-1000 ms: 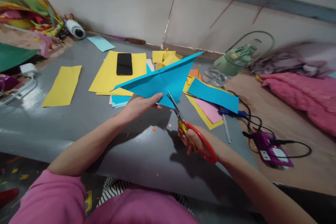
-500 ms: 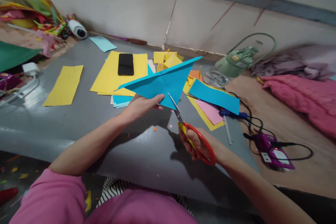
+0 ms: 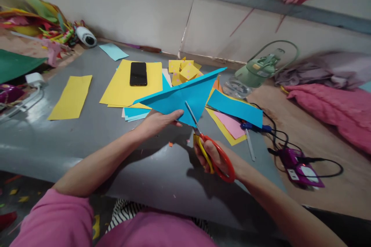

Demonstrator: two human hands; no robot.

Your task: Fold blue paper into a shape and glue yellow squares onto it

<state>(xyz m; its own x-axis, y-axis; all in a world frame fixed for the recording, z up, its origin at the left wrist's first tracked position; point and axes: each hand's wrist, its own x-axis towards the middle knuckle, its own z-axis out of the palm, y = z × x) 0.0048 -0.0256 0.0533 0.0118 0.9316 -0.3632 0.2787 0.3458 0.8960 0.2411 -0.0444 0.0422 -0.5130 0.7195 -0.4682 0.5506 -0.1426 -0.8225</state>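
Note:
My left hand (image 3: 164, 120) pinches the lower edge of a folded blue sheet of paper (image 3: 174, 102), thumb on top and fingers beneath. The paper is held above the table as a wide triangle, its long folded edge on the far side. In my right hand (image 3: 210, 156) is a pair of scissors (image 3: 222, 162) with red and yellow handles. Their blades lie at the paper's lower corner, one blade over its surface, pointing up and to the left. The other blade is mostly hidden by the paper.
Behind the paper lie yellow sheets (image 3: 116, 88) with a black phone (image 3: 138, 74) on top. A blue strip (image 3: 234, 108) rests at the right, near a glue gun (image 3: 249, 135) and cables. A green bottle (image 3: 252, 71) stands farther back; a yellow piece (image 3: 71, 98) lies left.
The view has shifted slightly. The scissors' handles look more spread, and the blades stand a little wider at the paper's corner. My left hand keeps its hold.

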